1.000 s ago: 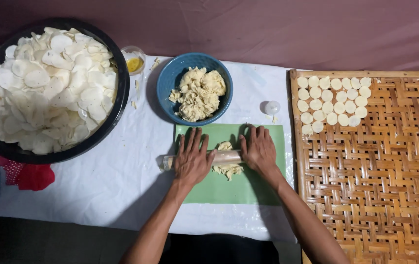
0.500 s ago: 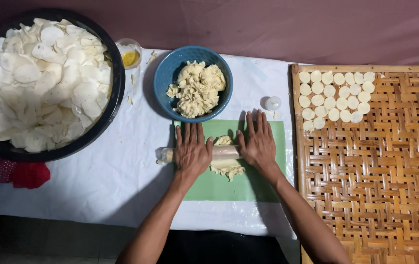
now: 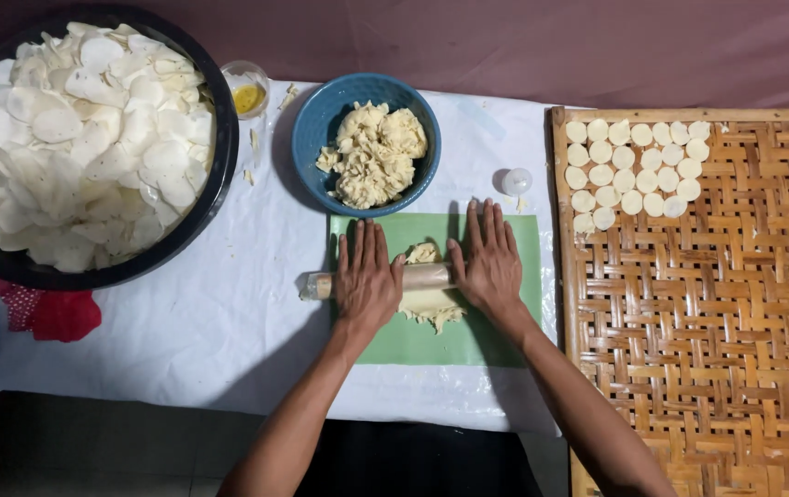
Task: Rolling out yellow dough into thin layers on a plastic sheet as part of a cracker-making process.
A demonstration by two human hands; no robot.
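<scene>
Dough (image 3: 429, 308): flattened under rolling pin (image 3: 385, 279), mid green mat (image 3: 505, 322). My left hand (image 3: 367, 276) & right hand (image 3: 489, 260): flat, fingers spread, palms pressing on pin, no grip. Blue bowl (image 3: 313, 138) w/ dough lumps behind mat. Woven tray (image 3: 717, 350) w/ cut rounds (image 3: 634, 170) at right.

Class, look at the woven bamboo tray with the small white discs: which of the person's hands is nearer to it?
Right. The right hand lies flat on the rolling pin, at the side of the green mat next to the woven bamboo tray. The left hand presses the pin farther away, nearer the pin's free end.
</scene>
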